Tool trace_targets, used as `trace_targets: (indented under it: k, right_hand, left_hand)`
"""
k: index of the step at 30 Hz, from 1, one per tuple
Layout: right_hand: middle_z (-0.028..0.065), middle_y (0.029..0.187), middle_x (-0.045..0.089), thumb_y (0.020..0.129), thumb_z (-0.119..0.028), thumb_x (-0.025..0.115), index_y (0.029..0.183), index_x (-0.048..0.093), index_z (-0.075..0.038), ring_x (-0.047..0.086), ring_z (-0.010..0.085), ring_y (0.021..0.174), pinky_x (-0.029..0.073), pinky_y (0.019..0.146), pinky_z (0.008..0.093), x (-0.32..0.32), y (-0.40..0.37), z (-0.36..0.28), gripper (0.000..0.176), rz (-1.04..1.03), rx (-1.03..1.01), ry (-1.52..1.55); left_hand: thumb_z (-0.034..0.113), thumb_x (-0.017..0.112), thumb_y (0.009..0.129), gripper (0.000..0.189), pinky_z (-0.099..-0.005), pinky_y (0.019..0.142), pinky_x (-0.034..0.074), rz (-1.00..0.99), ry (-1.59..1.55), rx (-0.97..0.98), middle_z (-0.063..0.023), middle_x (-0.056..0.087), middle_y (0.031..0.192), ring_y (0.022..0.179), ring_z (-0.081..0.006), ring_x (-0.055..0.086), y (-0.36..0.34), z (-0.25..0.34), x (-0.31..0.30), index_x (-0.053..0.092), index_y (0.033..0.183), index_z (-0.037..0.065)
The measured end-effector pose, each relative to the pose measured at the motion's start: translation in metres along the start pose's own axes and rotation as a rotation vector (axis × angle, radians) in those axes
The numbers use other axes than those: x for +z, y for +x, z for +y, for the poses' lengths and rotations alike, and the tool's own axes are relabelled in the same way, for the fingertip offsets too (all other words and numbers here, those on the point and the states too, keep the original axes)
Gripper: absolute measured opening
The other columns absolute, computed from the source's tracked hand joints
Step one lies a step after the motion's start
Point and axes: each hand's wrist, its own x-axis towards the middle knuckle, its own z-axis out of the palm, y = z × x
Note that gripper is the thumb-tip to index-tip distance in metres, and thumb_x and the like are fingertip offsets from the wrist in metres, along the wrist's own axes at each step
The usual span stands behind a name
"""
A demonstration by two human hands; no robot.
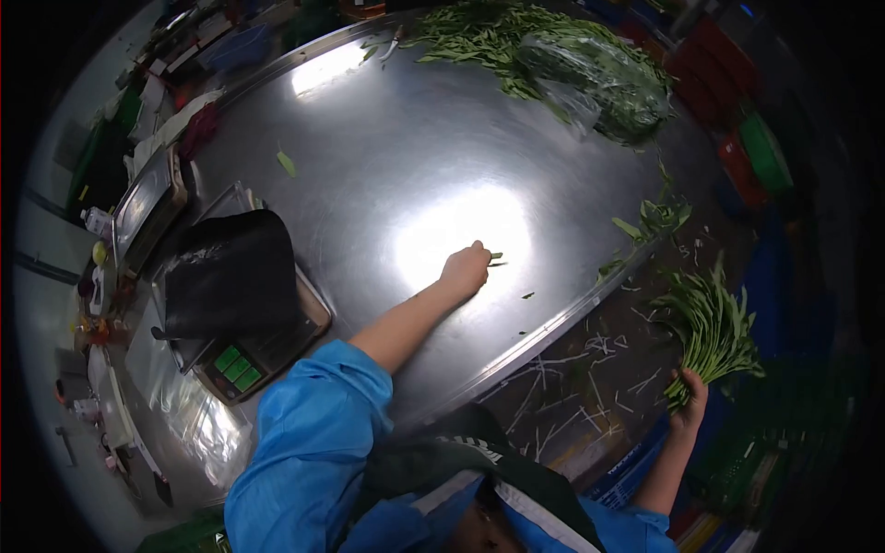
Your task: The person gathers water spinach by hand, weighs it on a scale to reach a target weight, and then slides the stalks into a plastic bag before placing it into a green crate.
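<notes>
My left hand is closed on a short green stem piece, low over the bright reflection on the metal table. Off the table's right edge, my right hand grips a bunch of leafy greens by its stems. The leaves fan out upward from the fist. Small dark green scraps lie on the metal near the front edge. More loose leaves hang around the right edge.
A digital scale with a black bag on it stands at the left. At the back lie a pile of greens, a filled clear plastic bag and a knife. Stem scraps litter the floor. Crates stand right.
</notes>
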Motion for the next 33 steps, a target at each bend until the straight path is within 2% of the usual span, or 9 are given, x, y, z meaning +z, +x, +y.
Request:
trace_targets:
  k: [4,7,11,15,20,24,26,30,33]
  right_hand:
    - [0.0127,0.091,0.060,0.075,-0.003,0.054,0.097,0.053,0.004,0.057,0.0183,0.066,0.050,0.054,0.0278,-0.038,0.007,-0.008,0.023,-0.118,0.138,0.359]
    - [0.0113,0.093,0.060,0.080,-0.005,0.052,0.097,0.055,0.003,0.059,0.0158,0.074,0.048,0.056,0.0251,-0.004,-0.003,-0.030,0.020,-0.067,-0.188,0.265]
    - [0.0081,0.083,0.062,0.082,-0.009,0.052,0.096,0.056,0.002,0.060,0.0155,0.070,0.050,0.057,0.0259,-0.034,0.088,-0.008,0.018,-0.067,-0.032,0.250]
    - [0.0091,0.080,0.061,0.083,-0.008,0.050,0.089,0.055,0.001,0.061,0.0185,0.069,0.051,0.058,0.0295,0.036,0.059,-0.038,0.012,-0.146,-0.095,0.393]
    - [0.0118,0.080,0.058,0.084,-0.009,0.050,0.092,0.054,0.002,0.058,0.0194,0.069,0.050,0.056,0.0286,0.098,0.130,-0.012,0.015,-0.482,0.125,0.724]
    - [0.0088,0.079,0.058,0.083,-0.009,0.051,0.089,0.055,-0.002,0.058,0.0179,0.071,0.050,0.057,0.0291,0.187,0.221,0.045,0.010,-0.119,0.183,0.517]
    - [0.0080,0.076,0.058,0.082,-0.011,0.053,0.085,0.054,-0.002,0.058,0.0170,0.068,0.049,0.054,0.0298,0.265,0.191,0.020,0.010,-0.427,0.174,0.620]
    - [0.0063,0.070,0.058,0.076,-0.012,0.063,0.082,0.062,0.001,0.055,0.0122,0.062,0.042,0.054,0.0256,0.450,-0.007,0.053,0.015,-0.439,-0.338,-0.025]
    - [0.0094,0.069,0.057,0.072,-0.010,0.061,0.067,0.054,-0.004,0.055,0.0188,0.059,0.044,0.057,0.0327,0.552,-0.082,0.158,0.010,-0.590,-1.287,-0.429]
  left_hand:
    - [0.015,0.064,0.069,0.028,-0.0345,0.070,0.048,-0.229,-0.418,-0.200,-0.0192,0.062,0.089,0.079,-0.0248,0.061,0.055,0.039,-0.001,0.061,0.092,-0.002]
    - [0.017,0.069,0.070,0.078,-0.0332,0.094,0.037,-0.326,-0.760,0.364,-0.0187,0.026,0.136,0.119,-0.0283,0.037,0.050,0.132,0.009,0.024,0.131,0.000]
    - [0.016,0.060,0.077,0.052,-0.0370,0.088,0.041,-0.415,-0.355,0.687,-0.0132,0.045,0.122,0.106,-0.0293,0.049,-0.006,0.146,-0.043,0.040,0.124,0.006]
    - [0.020,0.064,0.076,0.041,-0.0345,0.086,0.042,-0.297,-0.517,0.298,-0.0117,0.057,0.108,0.099,-0.0243,0.054,-0.121,0.049,-0.167,0.053,0.113,0.006]
    - [0.014,0.076,0.055,0.074,-0.0416,0.095,0.031,0.070,0.506,-0.355,-0.0120,0.044,0.124,0.118,-0.0285,0.039,-0.284,-0.045,-0.296,0.044,0.122,0.009]
    - [0.003,0.058,0.065,0.029,-0.0362,0.085,0.036,0.216,0.675,-0.217,-0.0044,0.059,0.095,0.099,-0.0192,0.052,-0.333,-0.139,-0.291,0.059,0.092,0.011]
    - [0.004,0.056,0.065,0.018,-0.0327,0.078,0.039,0.363,0.632,-0.180,-0.0014,0.060,0.077,0.080,-0.0173,0.057,-0.338,-0.155,-0.274,0.061,0.080,0.012]
    - [0.004,0.057,0.062,0.019,-0.0307,0.070,0.040,0.527,0.555,-0.126,-0.0015,0.060,0.072,0.072,-0.0178,0.057,-0.328,-0.145,-0.259,0.061,0.078,0.012]
    - [0.001,0.058,0.060,0.022,-0.0305,0.066,0.041,0.510,0.527,-0.166,-0.0010,0.060,0.072,0.071,-0.0178,0.057,-0.320,-0.138,-0.250,0.061,0.080,0.011]
